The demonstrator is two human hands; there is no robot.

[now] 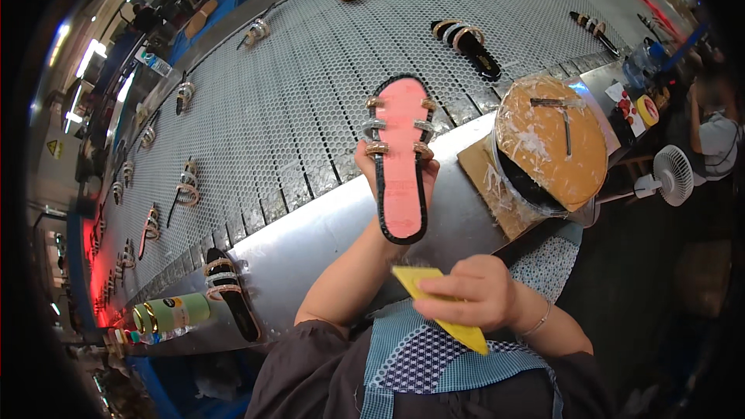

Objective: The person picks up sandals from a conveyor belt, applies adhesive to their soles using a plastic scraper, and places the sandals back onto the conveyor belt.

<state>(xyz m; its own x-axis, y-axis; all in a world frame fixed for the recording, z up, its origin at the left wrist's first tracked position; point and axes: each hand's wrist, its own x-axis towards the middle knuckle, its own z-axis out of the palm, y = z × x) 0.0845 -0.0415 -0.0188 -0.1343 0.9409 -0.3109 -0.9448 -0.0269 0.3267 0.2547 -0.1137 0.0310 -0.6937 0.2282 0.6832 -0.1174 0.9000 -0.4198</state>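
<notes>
My left hand [367, 164] grips a sandal [402, 178] from behind, its fingers showing at both edges. The sandal is upright in front of me, its pink underside facing me, with a black rim and gold and silver straps wrapping the sides. Below it, my right hand [481, 289] pinches a flat yellow tool [454, 330], tilted, with its upper end close under the sandal's heel. The tool's exact kind is unclear. A gap shows between tool and sandal.
Several sandals, one a black sandal [469, 46], lie on the grey mesh conveyor [310, 77]. A metal ledge [303, 240] runs along it, with another sandal [231, 295] and a green bottle [174, 313]. Right are a scrap-covered round board [535, 140], a fan [672, 176] and a person [715, 136].
</notes>
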